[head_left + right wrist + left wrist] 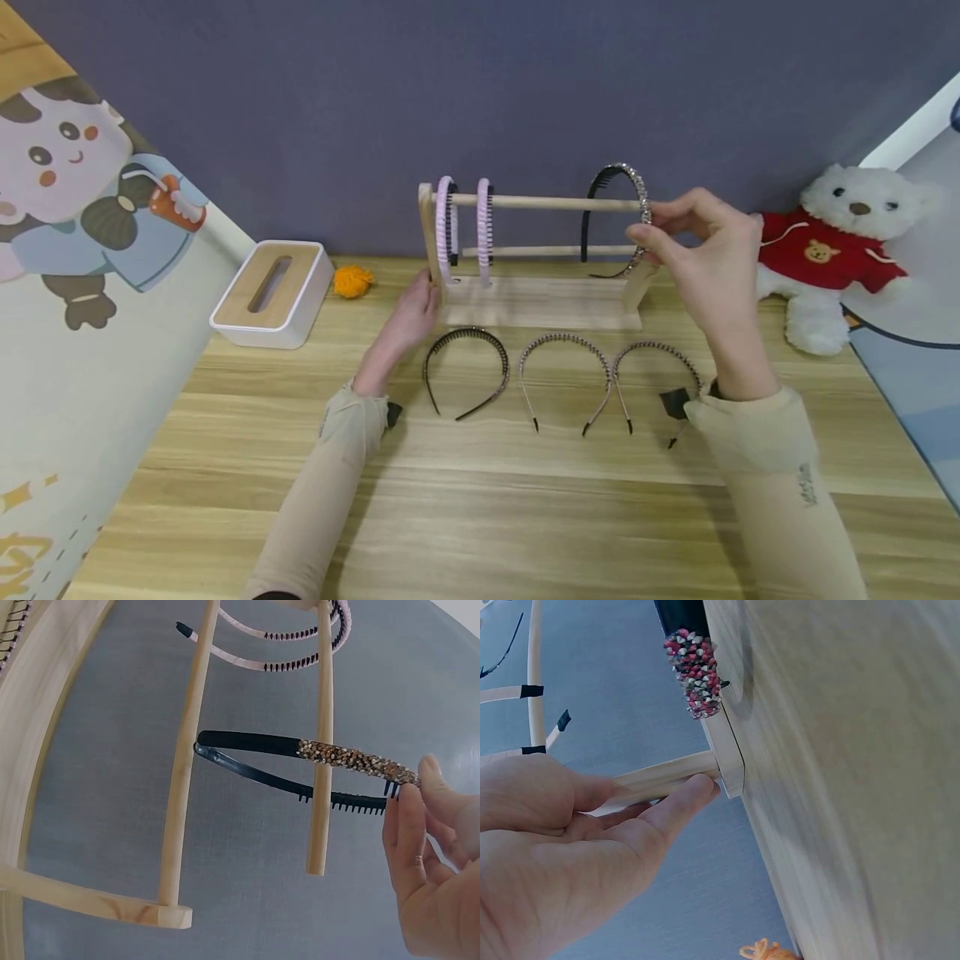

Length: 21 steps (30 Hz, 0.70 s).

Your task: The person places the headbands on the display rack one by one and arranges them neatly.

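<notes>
In the head view, my right hand point(708, 258) pinches a black headband point(588, 208) with a glittery beaded band, at the right end of the wooden rack point(536, 304). The right wrist view shows the rack's free-ended rod point(321, 817) passing through this headband's loop, with thumb and fingertips on its beaded part point(352, 759). My left hand point(408, 312) grips the rack's left upright point(664, 772), thumb on one side and fingers on the other. Two pink headbands point(444, 225) with dark combs hang at the rods' left end.
A dark headband point(501, 354) and two paler beaded headbands point(564, 337) point(656, 343) lie in front of the rack. At left are a white tissue box point(258, 337) with a wooden lid and an orange yarn ball point(352, 282). A white teddy bear point(832, 258) in red sits at right.
</notes>
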{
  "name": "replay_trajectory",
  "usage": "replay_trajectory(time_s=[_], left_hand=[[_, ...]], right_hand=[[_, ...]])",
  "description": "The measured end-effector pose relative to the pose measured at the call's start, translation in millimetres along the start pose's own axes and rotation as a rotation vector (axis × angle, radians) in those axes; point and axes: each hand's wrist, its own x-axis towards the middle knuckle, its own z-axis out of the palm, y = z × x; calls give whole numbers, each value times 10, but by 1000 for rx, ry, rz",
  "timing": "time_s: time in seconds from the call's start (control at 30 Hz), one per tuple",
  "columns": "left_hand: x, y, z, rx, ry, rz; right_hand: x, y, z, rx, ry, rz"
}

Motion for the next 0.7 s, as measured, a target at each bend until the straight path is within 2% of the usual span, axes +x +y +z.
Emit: replay_trajectory(time_s=[0.13,0.27,0.33,0.4,0.47,0.57,0.63,0.7], left_hand=[[88,-202,69,44,22,-2],[19,-25,20,25,11,-7],[-45,135,-25,4,-4,-13],[-67,162,-48,-6,-7,-6],[-37,104,-29,0,-11,-8],[60,-126,43,25,7,-6],[95,-178,72,35,4,-21],[90,-161,67,37,2,-24]], right_hand=[[-1,-20,43,14,-7,-15],[-2,-22,81,24,-8,-30],[2,-21,101,26,-11,-31],[7,-24,121,25,-16,-30],[15,-28,141,24,-19,-31],[30,-41,176,21,-21,-33],[40,-51,201,11,-19,-42],[47,-61,226,9,-20,-40]])
